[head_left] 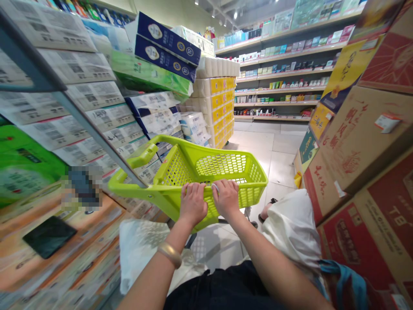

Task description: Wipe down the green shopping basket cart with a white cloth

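A lime-green plastic shopping basket cart (222, 165) stands sideways in front of me, its lattice basket holding nothing that I can see. Over its near rim curl the fingers of my left hand (194, 202), with a gold bangle on that wrist. Just to the right, my right hand (226, 199) grips the same rim, a ring showing on one finger. A grey metal handle bar (100, 142) rises from the cart's left end toward the upper left. The fingertips inside the basket are partly hidden.
Stacked tissue packs (93, 90) wall the left side; a dark flat device (50, 237) lies on orange packs. Cardboard cartons (348, 137) line the right. Shelves of small goods (280, 71) stand at the back beyond the tiled floor (253, 140).
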Demonstrator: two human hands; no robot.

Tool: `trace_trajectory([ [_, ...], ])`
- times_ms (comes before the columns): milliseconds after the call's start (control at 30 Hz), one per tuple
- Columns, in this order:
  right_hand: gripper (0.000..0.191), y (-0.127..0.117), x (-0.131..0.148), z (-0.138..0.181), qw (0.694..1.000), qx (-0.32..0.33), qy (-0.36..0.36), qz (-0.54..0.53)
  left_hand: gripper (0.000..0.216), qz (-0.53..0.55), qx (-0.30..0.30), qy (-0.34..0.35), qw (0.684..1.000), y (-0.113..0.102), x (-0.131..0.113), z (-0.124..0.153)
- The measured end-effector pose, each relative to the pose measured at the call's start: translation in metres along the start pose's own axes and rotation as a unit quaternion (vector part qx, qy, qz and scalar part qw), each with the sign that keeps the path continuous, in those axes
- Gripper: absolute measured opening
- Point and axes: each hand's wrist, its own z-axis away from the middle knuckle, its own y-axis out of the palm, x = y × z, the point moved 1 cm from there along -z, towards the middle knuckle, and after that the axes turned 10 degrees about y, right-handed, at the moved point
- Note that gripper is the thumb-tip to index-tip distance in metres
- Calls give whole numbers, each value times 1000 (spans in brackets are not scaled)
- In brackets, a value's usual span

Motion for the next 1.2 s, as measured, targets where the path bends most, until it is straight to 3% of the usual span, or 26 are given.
trace_trajectory([
  [100,19,-8,-19,-2,1000,-5,-6,14,46,1,-3,8,1000,1,2,0],
  [333,23,-25,-69,-6,996,-49,52,59,47,-1,-10,17,1000,4,7,0],
  [633,24,-25,-75,-4,995,-59,58,60,47,-1,-3,22,1000,3,16,0],
  [967,26,-42,-105,4,992,-67,73,73,45,4,-5,24,1000,1,24,-1],
  [1200,26,-46,-106,11,993,-72,65,71,50,27,-7,48,998,3,34,-1],
])
